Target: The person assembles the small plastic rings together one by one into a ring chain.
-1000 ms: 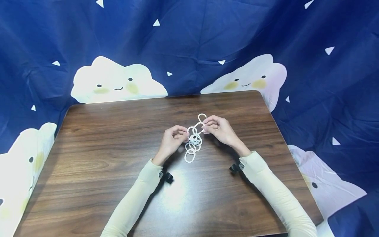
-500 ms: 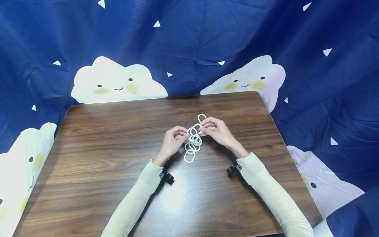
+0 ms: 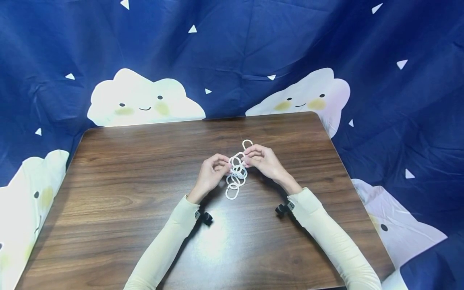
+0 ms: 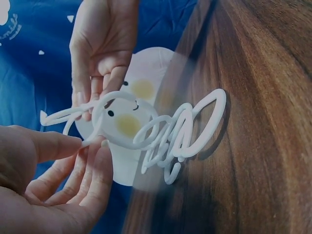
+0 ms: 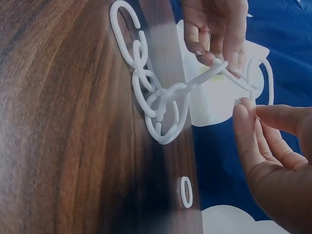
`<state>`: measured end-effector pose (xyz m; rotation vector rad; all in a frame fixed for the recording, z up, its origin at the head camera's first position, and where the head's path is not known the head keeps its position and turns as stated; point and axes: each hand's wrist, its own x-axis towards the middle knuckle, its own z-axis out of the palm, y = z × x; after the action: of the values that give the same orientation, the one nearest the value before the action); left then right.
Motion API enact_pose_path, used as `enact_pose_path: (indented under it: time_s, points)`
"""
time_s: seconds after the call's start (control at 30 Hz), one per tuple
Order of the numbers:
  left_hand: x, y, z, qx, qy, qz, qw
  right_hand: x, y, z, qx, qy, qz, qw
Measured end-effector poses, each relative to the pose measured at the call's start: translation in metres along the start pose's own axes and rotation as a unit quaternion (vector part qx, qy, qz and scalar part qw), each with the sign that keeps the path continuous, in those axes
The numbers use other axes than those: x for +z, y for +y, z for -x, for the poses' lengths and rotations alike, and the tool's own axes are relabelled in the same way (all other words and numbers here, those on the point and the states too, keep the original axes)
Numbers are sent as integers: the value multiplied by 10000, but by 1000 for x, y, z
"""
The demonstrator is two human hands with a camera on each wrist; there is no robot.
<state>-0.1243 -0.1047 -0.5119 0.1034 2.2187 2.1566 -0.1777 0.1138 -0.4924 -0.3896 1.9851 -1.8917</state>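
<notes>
Several white open-sided plastic links form a chain, bunched near the middle of the table between the hands. My left hand pinches one link between thumb and fingertips at the chain's upper end. From the other side, my right hand pinches another link, which overlaps the left hand's link in the right wrist view. Whether those two are hooked together is hard to tell. The lower links hang down and lie on the wood. A separate single link lies on the table beyond the right hand.
The brown wood-grain table reaches out on every side of the hands. Behind it hangs a dark blue curtain printed with white clouds. A small black camera sits at the left wrist, and another camera at the right.
My right hand has shifted slightly left and nearer, bringing its link closer to the left hand's link. The left hand stays in place.
</notes>
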Motion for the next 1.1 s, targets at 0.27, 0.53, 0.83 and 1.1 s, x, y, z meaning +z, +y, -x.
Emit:
enact_pose_path:
  time_s: [0.27, 0.53, 0.83, 1.1]
  points:
    - [0, -1, -1, -2, 12, 24, 10000, 1, 3, -1, 81, 77, -137, 9998]
    - [0, -1, -3, -2, 57, -99, 9999, 1, 8, -3, 146, 87, -309, 9994]
    - [1, -1, -5, 22, 15, -242, 9997, 4, 7, -3, 160, 97, -381, 9991]
    - [2, -1, -5, -27, -25, -179, 9998, 7, 9, -4, 88, 90, -265, 9996]
